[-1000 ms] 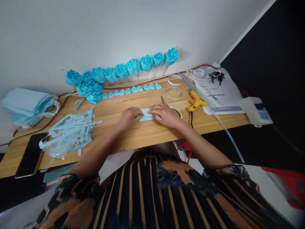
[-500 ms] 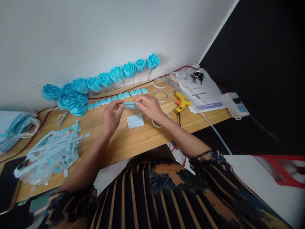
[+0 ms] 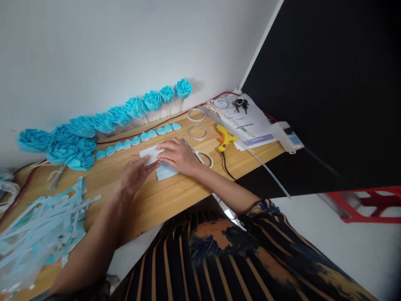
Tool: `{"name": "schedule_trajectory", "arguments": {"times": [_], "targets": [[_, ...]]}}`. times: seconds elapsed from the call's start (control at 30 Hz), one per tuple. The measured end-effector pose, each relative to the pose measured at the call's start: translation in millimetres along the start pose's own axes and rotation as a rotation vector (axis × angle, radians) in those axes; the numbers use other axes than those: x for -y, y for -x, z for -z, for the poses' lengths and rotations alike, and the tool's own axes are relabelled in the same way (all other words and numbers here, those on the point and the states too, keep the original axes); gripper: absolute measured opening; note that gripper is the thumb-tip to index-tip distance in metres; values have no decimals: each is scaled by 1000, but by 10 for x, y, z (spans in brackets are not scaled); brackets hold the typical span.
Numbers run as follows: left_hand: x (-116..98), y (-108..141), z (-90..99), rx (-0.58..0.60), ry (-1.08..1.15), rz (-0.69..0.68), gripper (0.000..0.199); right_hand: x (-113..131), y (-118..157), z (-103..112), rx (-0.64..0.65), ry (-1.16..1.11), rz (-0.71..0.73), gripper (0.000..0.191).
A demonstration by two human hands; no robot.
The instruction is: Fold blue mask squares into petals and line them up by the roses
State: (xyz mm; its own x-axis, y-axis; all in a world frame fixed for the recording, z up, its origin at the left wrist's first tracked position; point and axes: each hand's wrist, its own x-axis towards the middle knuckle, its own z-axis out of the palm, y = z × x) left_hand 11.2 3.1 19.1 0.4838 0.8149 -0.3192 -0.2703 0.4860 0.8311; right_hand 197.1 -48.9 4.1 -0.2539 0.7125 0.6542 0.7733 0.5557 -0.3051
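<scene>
A folded light-blue fabric sheet lies flat on the wooden table between my hands. My left hand grips its lower left edge, the thumb on top and the fingers partly hidden. Reaching in from the right, my right hand rests with fingers apart and stretched over the sheet's right side. A second light-blue folded piece lies just below, partly covered by my right hand. Scissors with white handles are beside my right wrist. Behind my hands runs a row of small folded blue petals.
Blue fabric roses on sticks line the wall. A yellow glue gun, tape rolls, keys and papers sit to the right. Cut strips are heaped at left. The table's front edge is near my body.
My hands have come down from holding the blue strip up between their fingertips. A wider sheet now lies under them. The right hand's fingers have spread, and the view has shifted right.
</scene>
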Motion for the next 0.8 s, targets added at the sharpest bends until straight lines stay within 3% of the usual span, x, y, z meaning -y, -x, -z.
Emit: {"name": "schedule_trajectory", "arguments": {"times": [0.23, 0.4, 0.5, 0.8], "targets": [[93, -34, 57, -66, 78, -70, 14, 0, 54, -14, -4, -85, -10, 16], [141, -23, 97, -68, 78, -79, 16, 2, 84, 33, -92, -228, -197, 32], [166, -29, 113, -56, 89, -94, 20, 14, 80, 61, -25, -295, -257, 37], [194, 2, 85, -28, 143, -116, 22, -38, -19, 60, 193, -251, -69, 23]]}}
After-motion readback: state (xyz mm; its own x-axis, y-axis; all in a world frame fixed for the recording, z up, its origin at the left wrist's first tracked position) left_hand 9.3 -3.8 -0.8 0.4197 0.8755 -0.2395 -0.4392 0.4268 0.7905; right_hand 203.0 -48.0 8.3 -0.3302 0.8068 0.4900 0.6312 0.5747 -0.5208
